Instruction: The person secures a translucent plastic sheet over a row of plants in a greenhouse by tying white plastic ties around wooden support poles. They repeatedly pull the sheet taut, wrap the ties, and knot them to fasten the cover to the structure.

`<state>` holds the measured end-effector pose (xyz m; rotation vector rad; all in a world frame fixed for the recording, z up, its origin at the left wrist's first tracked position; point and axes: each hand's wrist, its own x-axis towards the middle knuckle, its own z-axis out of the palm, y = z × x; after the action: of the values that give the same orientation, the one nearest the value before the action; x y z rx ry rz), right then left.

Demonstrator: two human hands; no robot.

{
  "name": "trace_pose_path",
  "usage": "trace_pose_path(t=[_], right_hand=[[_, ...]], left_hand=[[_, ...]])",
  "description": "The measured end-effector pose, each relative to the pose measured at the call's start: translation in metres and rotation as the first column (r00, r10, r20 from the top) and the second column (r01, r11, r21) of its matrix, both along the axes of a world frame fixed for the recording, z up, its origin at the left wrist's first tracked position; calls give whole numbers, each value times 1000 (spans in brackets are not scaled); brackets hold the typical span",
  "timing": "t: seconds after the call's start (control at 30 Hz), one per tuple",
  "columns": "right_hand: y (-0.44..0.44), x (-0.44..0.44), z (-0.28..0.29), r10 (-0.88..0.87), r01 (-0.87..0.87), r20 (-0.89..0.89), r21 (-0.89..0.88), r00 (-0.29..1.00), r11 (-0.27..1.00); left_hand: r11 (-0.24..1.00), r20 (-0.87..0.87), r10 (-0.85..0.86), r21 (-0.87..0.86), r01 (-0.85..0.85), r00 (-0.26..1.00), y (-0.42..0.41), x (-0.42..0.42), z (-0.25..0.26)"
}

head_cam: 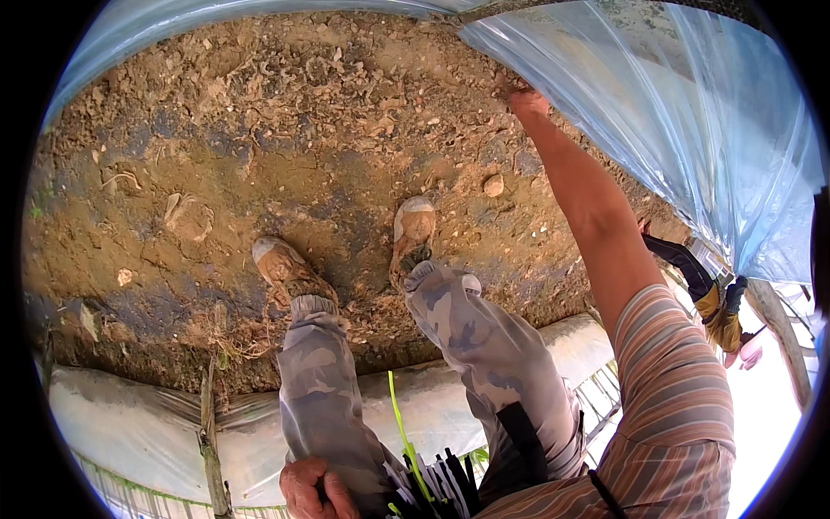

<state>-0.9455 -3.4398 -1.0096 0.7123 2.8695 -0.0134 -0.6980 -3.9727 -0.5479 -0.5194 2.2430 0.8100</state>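
My right arm is stretched out ahead, and my right hand (530, 104) is at the lower edge of a clear plastic sheet (622, 104), close to the soil. Its fingers are blurred and partly hidden, so a grip on the sheet cannot be made out. Low in the view, my left hand (316, 488) has its fingers curled beside my thigh in camouflage trousers (324, 383); whether it holds anything is unclear. A bundle of black and white strips (447, 480) sits at my waist, with a yellow-green strip (401, 415) sticking up from it.
I stand on uneven brown soil (311, 175) in muddy shoes (415, 227). A stone (493, 185) lies to the right. Behind my feet run a whitish plastic sheet (142, 415) and a wooden post (209, 441). Another person (710, 298) is at the far right, beside a pole (778, 337).
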Motion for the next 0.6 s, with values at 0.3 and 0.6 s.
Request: trace_pose_path(t=[0.3, 0.6], right_hand=[[-44, -19, -4, 47, 4, 248, -201, 968, 980], [-206, 129, 301, 59, 728, 844, -494, 534, 475]], left_hand=[[993, -200, 0, 113, 23, 980, -4, -10, -1], [997, -138, -50, 54, 58, 989, 50, 2, -11]])
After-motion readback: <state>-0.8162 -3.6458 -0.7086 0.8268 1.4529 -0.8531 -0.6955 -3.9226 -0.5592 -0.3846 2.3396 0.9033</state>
